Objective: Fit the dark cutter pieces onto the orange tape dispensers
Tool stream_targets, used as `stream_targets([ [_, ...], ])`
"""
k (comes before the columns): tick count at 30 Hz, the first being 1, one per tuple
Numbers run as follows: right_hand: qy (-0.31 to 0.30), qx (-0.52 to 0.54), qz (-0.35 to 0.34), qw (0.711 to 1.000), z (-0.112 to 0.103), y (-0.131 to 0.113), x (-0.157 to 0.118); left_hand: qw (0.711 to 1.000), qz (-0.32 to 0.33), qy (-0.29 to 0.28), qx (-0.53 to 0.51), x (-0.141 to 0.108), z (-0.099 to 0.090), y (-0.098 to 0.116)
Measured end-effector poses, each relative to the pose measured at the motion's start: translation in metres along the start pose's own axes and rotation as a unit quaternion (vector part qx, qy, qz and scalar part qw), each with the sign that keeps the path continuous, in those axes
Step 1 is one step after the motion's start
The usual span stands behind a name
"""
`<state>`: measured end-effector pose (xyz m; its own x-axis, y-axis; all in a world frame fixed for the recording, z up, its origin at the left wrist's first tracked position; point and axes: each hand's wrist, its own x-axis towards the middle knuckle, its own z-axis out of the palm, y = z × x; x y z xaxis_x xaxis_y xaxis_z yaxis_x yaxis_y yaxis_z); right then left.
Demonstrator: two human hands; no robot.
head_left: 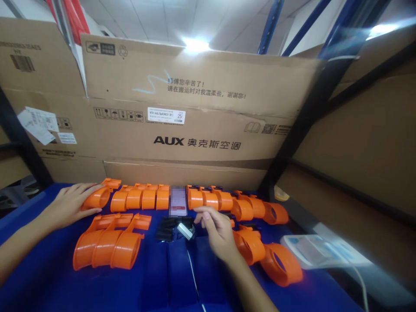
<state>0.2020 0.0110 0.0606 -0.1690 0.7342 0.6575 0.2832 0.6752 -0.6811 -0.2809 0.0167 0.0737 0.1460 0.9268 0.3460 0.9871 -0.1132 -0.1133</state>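
Note:
At the back left, my left hand (75, 201) is closed around an orange plastic ring (100, 198) with a flat arm on top. My right hand (216, 227) is over the middle of the table with thumb and fingers curled together; anything between the fingertips is too small to make out. Just left of it lie a small white block (185, 231) with a white cable and a pile of black strips (165, 227). Three joined orange rings (107, 249) rest in front of my left hand. Orange rings (248, 245) with dark pieces on their arms lie right of my right hand.
More orange rings (143, 199) line the back around an upright phone (178, 201). A large cardboard sheet (195, 125) closes the rear of the blue table (42, 260). On the right are a dark frame post (292, 130) and a white power strip (325, 251).

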Motion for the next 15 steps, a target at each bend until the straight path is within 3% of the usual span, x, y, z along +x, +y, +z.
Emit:
stream_targets([
  [5, 0.005, -0.006, 0.002, 1.000, 0.000, -0.002, -0.001, 0.999, 0.029, -0.004, 0.017, 0.000, -0.016, 0.024],
  [8, 0.002, -0.007, 0.000, 1.000, 0.000, -0.002, -0.001, 1.000, 0.012, -0.007, -0.007, -0.001, -0.020, 0.033],
  [15, 0.000, -0.007, -0.002, 1.000, -0.001, -0.003, -0.001, 0.998, -0.008, -0.043, -0.054, -0.004, -0.014, 0.004],
])
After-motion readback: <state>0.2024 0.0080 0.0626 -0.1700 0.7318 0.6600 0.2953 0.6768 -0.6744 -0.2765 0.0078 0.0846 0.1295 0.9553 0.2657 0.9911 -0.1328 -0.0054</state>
